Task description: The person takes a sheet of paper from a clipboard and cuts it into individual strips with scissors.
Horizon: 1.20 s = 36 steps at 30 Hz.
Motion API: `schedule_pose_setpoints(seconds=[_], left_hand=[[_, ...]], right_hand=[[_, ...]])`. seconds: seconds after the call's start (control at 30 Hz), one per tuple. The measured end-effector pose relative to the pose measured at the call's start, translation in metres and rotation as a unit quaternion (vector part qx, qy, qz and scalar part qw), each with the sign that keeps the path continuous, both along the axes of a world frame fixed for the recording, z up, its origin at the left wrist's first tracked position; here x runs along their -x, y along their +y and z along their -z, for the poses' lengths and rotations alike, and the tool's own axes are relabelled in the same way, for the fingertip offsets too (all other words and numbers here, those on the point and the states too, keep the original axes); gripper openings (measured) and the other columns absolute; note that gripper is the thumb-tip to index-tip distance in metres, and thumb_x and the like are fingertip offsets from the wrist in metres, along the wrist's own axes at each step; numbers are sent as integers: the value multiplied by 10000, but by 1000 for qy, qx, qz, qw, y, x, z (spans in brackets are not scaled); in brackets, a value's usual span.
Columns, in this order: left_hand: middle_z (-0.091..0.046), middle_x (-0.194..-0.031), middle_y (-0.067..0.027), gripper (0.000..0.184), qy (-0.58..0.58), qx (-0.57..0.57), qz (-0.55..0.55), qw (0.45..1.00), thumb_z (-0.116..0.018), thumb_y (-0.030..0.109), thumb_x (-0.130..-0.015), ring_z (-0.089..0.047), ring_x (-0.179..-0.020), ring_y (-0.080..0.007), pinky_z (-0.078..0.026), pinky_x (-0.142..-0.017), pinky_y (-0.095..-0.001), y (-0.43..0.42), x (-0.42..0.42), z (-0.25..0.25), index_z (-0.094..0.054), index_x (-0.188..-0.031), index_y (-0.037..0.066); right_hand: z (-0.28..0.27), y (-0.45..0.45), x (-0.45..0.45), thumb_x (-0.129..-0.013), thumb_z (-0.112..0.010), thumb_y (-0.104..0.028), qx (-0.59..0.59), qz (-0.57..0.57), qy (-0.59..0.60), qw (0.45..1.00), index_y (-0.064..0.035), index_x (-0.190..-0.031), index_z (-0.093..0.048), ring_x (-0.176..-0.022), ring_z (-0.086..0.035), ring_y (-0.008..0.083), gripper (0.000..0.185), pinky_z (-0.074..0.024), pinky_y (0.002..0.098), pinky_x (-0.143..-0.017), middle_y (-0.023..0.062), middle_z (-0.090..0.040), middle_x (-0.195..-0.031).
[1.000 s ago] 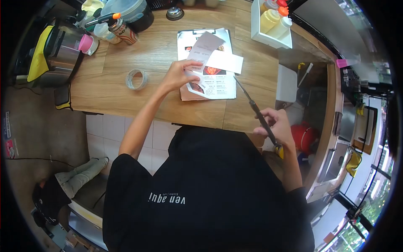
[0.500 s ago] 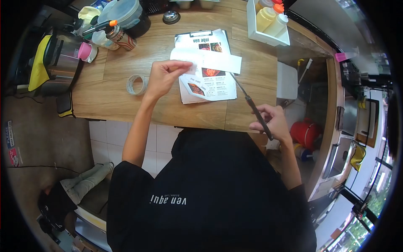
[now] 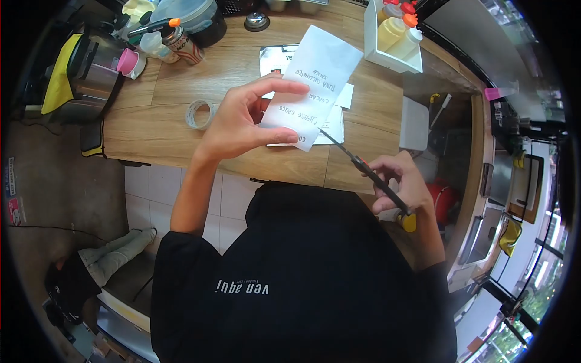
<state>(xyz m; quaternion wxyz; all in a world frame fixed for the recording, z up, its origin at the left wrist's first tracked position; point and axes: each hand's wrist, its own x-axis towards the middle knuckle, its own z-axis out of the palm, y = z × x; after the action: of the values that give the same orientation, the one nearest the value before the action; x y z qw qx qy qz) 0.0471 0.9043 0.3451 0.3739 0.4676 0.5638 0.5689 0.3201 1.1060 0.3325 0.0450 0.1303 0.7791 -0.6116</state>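
My left hand (image 3: 242,112) pinches a white paper strip (image 3: 321,75), thumb near its lower end and fingers along its side. Handwritten words, upside down to me, include "cheese sauce" and "tuna cucumber sauce". My right hand (image 3: 396,181) is wrapped round the dark handles of a pair of scissors (image 3: 357,160). Their blade tips appear beside the paper's lower right edge; I cannot tell if they touch. Behind the strip lies a clipboard with a printed menu (image 3: 275,57), mostly covered. Another white paper piece (image 3: 345,95) pokes out at its right.
A roll of clear tape (image 3: 199,114) lies left of the clipboard on the wooden table (image 3: 145,130). A torch canister (image 3: 181,47), a lidded tub (image 3: 187,15) and a call bell (image 3: 256,22) stand behind. Sauce bottles fill a white caddy (image 3: 393,58). A person (image 3: 78,272) is at lower left.
My left hand has lifted the paper strip off the menu towards me, turning its writing into view. My right hand, with the scissors, has shifted slightly right and nearer to me.
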Motion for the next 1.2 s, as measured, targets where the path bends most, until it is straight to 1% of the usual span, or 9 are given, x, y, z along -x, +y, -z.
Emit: schedule_pose_setpoints(seconds=[0.07, 0.17, 0.3, 0.53, 0.6, 0.67, 0.83, 0.9, 1.2], left_hand=[[-597, -1235, -87, 632, 3, 5, 5, 1000, -859, 24, -687, -640, -996, -131, -565, -818, -235, 1, -1, -7, -600, -1263, -13], [-598, -1241, -88, 634, 8, 6, 17, 1000, -863, 26, -680, -646, -998, -132, -570, -818, -238, 3, -4, -14, -602, -1256, -11], [-600, -1253, -94, 625, 44, -1, 33, 998, -854, 5, -680, -658, -985, -135, -580, -802, -239, 8, -6, -22, -603, -1252, -9], [-603, -1268, -97, 613, 37, -1, 37, 999, -828, -40, -677, -673, -952, -133, -588, -777, -239, 12, -10, -29, -606, -1248, -9], [-606, -1268, -95, 612, 64, -25, 48, 996, -827, -44, -673, -674, -948, -131, -586, -770, -236, 12, -9, -30, -610, -1245, -4], [-607, -1268, -96, 613, 70, -30, 49, 996, -827, -44, -672, -674, -948, -130, -585, -767, -235, 13, -9, -31, -611, -1244, -3], [-608, -1266, -97, 611, 75, -22, 45, 996, -824, -46, -674, -671, -950, -128, -580, -764, -234, 15, -10, -36, -610, -1245, -3], [-630, -1191, -73, 531, 64, -26, 33, 997, -802, 0, -713, -679, -929, -151, -587, -735, -251, 17, -12, -37, -635, -1216, 33], [-618, -1190, -68, 532, 74, -33, 39, 996, -815, -3, -702, -682, -941, -163, -593, -744, -254, 22, -12, -38, -641, -1203, 30]], right_hand=[[-7, -1, 4, -558, -944, -369, 56, -7, 15, 998, 38, -966, -697, -520, -522, 60, 627, -387, 208, -504, -11, -561, -578], [-13, 3, 7, -557, -939, -397, 1, -29, 12, 1000, 43, -970, -692, -514, -536, 66, 652, -405, 209, -504, -5, -560, -572], [-18, 2, 10, -552, -939, -411, -1, -34, 10, 999, 44, -974, -691, -511, -537, 69, 668, -403, 207, -502, -5, -557, -571], [-19, 4, 9, -546, -940, -422, 1, -41, 29, 999, 43, -978, -689, -516, -551, 78, 683, -413, 205, -510, 3, -572, -574], [-19, 4, 9, -541, -941, -430, -6, -44, 34, 998, 44, -981, -688, -517, -553, 79, 695, -415, 204, -512, 4, -575, -574], [-22, 2, 11, -532, -939, -448, 17, -34, 20, 999, 44, -986, -688, -524, -556, 80, 716, -412, 206, -515, 5, -577, -577], [-22, 5, 11, -534, -937, -452, -2, -36, 31, 999, 44, -990, -689, -522, -552, 80, 718, -403, 212, -508, 3, -574, -575], [-24, 5, 11, -535, -936, -449, -4, -40, 34, 999, 44, -991, -689, -522, -551, 79, 715, -401, 213, -505, 3, -573, -575], [-26, 6, 8, -548, -939, -445, -20, -32, 32, 999, 35, -971, -691, -509, -532, 73, 687, -389, 208, -491, -7, -543, -558]])
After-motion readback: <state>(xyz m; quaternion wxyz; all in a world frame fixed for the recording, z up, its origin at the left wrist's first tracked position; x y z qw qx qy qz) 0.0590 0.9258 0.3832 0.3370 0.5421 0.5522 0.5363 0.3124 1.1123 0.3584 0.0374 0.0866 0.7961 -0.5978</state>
